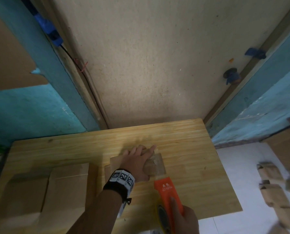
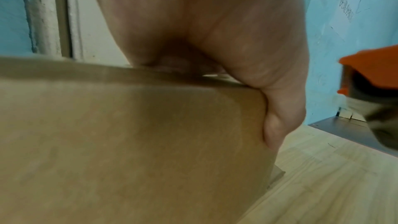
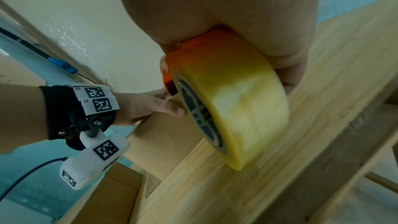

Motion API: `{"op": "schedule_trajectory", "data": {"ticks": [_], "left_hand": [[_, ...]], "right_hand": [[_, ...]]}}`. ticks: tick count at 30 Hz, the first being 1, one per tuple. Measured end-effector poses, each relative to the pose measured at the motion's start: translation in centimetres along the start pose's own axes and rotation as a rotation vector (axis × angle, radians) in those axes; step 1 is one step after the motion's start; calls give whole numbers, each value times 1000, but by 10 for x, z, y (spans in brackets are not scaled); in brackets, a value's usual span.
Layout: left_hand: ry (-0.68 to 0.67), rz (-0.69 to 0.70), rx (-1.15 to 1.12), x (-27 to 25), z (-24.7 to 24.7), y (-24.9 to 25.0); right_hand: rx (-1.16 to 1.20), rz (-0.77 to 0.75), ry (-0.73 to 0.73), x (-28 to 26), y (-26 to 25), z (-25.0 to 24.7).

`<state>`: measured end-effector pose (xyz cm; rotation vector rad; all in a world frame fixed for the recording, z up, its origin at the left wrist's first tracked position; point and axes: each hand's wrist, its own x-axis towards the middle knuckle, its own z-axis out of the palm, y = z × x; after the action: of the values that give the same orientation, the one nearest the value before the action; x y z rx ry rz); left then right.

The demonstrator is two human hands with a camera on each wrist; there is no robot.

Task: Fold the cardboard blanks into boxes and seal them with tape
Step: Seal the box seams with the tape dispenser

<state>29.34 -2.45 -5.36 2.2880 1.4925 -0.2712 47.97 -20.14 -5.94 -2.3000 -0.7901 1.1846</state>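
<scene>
A small cardboard box (image 1: 116, 161) stands on the wooden table (image 1: 191, 146). My left hand (image 1: 137, 157) lies over its top, fingers reaching past the far edge. In the left wrist view the thumb (image 2: 277, 122) presses the side of the box (image 2: 129, 142). My right hand (image 1: 184, 218) grips an orange tape dispenser (image 1: 166, 190) whose nose meets the near right end of the box, where a strip of clear tape (image 1: 155, 163) covers the top. The right wrist view shows the yellowish tape roll (image 3: 237, 108) under my right hand (image 3: 237, 6), with my left hand (image 3: 146, 105) beyond it.
Flat cardboard blanks (image 1: 68, 183) lie stacked on the table's left part. Several brown boxes (image 1: 272, 191) sit on the white floor to the right. A beige wall panel (image 1: 149, 65) and teal walls close in behind the table.
</scene>
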Motion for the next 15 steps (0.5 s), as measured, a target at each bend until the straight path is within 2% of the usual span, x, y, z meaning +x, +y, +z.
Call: {"op": "schedule_trajectory", "data": {"ticks": [5,15], "left_hand": [[7,1,5,1,1,0],[12,0,-14,0,-1,0]], "right_hand": [[-45,-13,8,6,10,-1],[-142,61,29,19,3,16]]}}
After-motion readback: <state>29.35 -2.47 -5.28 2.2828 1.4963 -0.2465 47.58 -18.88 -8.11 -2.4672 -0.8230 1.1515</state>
